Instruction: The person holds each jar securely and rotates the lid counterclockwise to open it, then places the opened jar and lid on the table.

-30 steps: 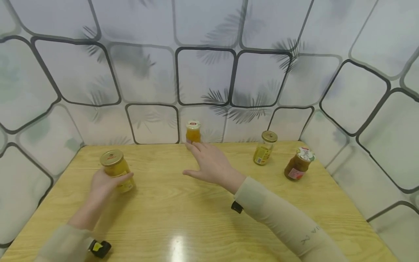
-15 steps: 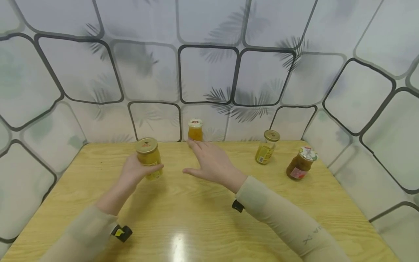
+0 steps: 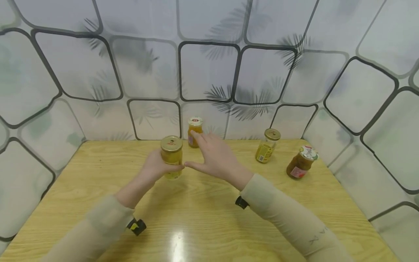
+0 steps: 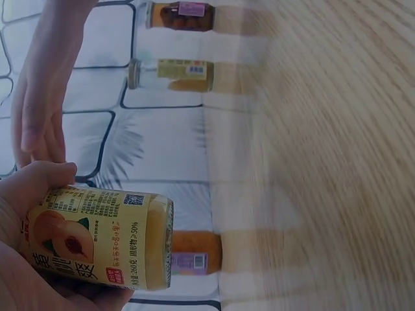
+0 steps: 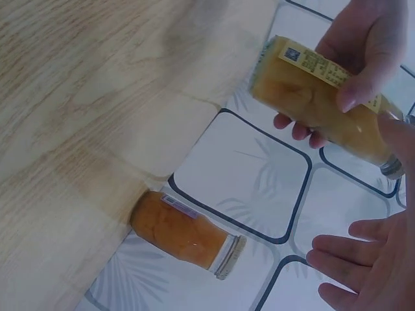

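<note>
My left hand grips a jar of yellow peaches with a gold lid, fingers and thumb round its side. Both wrist views show the jar held above the tabletop; its label carries a picture of peaches. My right hand has its fingers extended and lies just to the right of that jar, holding nothing. Its thumb comes close to the left thumb; whether it touches the jar I cannot tell. Behind the hands stands a small jar of orange fruit with a white lid, partly covered by the right hand in the head view.
A wooden table runs back to a patterned wall. At the right stand a clear jar with a gold lid and yellow label, and a dark brown jar with a patterned lid.
My left hand has carried the peach jar from the left side to the middle, beside the right hand. The right hand has shifted slightly. The other jars stay in place.
</note>
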`<state>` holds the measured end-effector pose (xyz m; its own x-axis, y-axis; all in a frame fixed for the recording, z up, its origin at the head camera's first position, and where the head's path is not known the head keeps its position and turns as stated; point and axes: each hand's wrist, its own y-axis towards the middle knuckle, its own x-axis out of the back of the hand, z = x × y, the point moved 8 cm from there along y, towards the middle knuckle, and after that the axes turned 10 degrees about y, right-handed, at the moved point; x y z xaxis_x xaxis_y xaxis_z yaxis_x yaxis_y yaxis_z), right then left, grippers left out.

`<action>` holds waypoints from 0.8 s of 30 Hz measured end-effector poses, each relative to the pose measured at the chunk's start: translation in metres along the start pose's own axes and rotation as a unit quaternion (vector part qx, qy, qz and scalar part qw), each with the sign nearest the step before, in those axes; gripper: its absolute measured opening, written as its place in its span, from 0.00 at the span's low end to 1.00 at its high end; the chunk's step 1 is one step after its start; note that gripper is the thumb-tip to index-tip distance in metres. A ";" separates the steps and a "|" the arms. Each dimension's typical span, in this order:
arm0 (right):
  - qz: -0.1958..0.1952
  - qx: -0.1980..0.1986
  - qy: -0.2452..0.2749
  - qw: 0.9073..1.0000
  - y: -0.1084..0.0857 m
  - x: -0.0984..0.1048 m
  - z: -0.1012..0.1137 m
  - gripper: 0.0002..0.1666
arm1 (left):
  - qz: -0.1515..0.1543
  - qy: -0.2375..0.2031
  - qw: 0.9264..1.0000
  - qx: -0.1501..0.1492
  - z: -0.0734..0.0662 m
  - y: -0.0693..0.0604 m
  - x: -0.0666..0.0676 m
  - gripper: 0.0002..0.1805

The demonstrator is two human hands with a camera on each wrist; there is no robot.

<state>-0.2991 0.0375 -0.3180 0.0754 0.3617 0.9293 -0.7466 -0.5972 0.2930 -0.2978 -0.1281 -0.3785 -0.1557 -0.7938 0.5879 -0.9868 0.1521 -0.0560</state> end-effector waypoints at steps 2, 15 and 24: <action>-0.007 0.008 -0.001 1.000 -0.001 0.003 0.002 0.59 | 0.003 -0.003 1.000 -0.005 -0.002 0.001 -0.005 0.36; -0.022 0.039 -0.018 0.999 -0.005 0.010 0.020 0.57 | 0.012 -0.009 1.000 -0.006 -0.013 0.007 -0.032 0.31; -0.034 0.039 0.005 0.999 -0.007 0.009 0.020 0.55 | 0.011 0.027 0.999 -0.035 -0.026 0.013 -0.044 0.32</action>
<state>-0.2800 0.0301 -0.3075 0.1163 0.4100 0.9047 -0.6869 -0.6247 0.3714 -0.3029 -0.0754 -0.3844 -0.1730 -0.7567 0.6305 -0.9773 0.2114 -0.0144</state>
